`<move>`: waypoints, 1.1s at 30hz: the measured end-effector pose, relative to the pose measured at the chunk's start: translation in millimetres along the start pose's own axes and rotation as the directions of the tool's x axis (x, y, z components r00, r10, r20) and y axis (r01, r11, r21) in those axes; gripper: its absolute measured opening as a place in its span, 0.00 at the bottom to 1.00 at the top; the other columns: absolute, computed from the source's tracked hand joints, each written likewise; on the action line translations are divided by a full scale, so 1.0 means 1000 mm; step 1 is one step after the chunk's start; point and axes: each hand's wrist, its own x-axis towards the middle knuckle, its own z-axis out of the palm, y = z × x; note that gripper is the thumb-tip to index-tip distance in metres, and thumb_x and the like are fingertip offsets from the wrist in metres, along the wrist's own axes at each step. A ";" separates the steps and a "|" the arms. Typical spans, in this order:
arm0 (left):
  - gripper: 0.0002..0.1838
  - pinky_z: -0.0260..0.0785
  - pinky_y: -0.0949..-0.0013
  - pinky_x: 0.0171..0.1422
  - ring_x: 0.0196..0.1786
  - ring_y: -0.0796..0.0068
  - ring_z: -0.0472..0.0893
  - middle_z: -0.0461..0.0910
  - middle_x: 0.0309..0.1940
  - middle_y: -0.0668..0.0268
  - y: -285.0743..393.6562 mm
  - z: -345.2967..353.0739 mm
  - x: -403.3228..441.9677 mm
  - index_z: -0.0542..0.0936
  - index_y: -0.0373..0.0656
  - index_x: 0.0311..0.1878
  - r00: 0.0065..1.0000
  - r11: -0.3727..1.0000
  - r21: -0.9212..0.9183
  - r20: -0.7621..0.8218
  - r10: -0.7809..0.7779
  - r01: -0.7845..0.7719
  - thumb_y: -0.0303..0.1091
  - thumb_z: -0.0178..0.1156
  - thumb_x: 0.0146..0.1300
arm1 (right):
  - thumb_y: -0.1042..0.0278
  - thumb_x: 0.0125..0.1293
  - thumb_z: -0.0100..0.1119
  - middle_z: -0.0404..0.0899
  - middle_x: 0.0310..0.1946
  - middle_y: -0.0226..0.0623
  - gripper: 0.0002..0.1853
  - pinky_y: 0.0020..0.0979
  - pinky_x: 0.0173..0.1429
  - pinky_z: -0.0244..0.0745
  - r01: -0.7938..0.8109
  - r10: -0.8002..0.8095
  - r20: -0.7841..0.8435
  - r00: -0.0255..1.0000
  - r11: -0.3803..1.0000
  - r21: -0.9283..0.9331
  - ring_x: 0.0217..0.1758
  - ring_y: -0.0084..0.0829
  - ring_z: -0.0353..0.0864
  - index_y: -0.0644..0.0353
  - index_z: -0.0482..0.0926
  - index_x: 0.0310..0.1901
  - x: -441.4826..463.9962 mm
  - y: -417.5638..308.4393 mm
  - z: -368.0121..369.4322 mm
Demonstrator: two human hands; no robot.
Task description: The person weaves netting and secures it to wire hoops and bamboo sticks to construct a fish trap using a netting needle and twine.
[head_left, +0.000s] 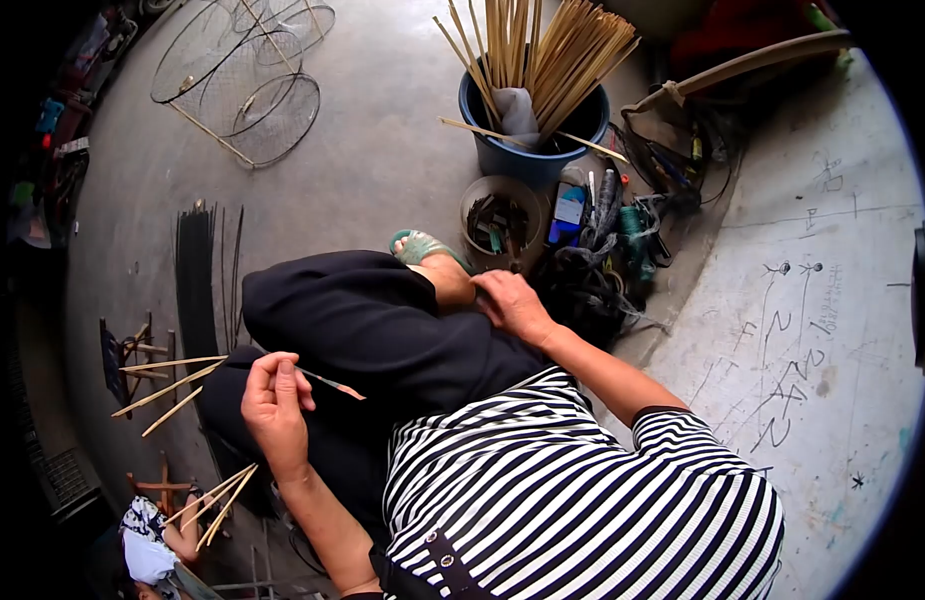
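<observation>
My left hand [276,400] is raised over my left knee, thumb and fingers pinched on a thin stick [330,382] with a teal shaft and a pinkish-orange end. My right hand [514,306] rests by my ankle and the dark trouser cuff, fingers bent loosely, nothing visible in them. Just beyond it stands a round bowl [535,222] with small dark pieces inside. Several pale bamboo sticks [167,402] jut out past my left knee, and more sticks [222,500] show lower down; my leg hides their middles.
A blue bucket [532,165] full of bamboo strips stands ahead. Wire-framed nets [237,95] and dark rods [195,280] lie on the floor. Tools and cords [607,235] pile up at right beside a marked white board [782,320]. Another person [152,545] is at lower left.
</observation>
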 end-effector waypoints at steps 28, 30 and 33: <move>0.32 0.67 0.65 0.46 0.40 0.63 0.77 0.79 0.42 0.53 0.113 -0.029 -0.023 0.72 0.29 0.55 0.591 0.611 0.217 -0.156 0.791 -0.761 0.56 0.47 0.69 | 0.72 0.57 0.63 0.78 0.28 0.30 0.05 0.26 0.47 0.75 0.770 -0.160 -0.756 0.634 0.226 0.597 0.35 0.26 0.80 0.58 0.81 0.35 0.030 -0.242 -0.298; 0.31 0.67 0.65 0.46 0.41 0.64 0.77 0.79 0.42 0.54 0.143 0.015 -0.007 0.72 0.30 0.55 0.406 0.331 0.363 0.150 0.902 -0.871 0.55 0.48 0.69 | 0.71 0.57 0.62 0.78 0.29 0.30 0.05 0.26 0.48 0.75 0.783 -0.197 -0.762 0.617 0.252 0.568 0.36 0.26 0.79 0.59 0.81 0.36 0.026 -0.241 -0.296; 0.30 0.68 0.65 0.47 0.42 0.64 0.77 0.79 0.43 0.54 0.160 0.097 0.031 0.73 0.31 0.55 0.309 0.094 0.436 0.455 0.835 -0.895 0.54 0.48 0.69 | 0.71 0.58 0.62 0.77 0.31 0.30 0.06 0.26 0.49 0.75 0.808 -0.253 -0.772 0.584 0.275 0.521 0.37 0.26 0.79 0.59 0.80 0.38 0.015 -0.238 -0.293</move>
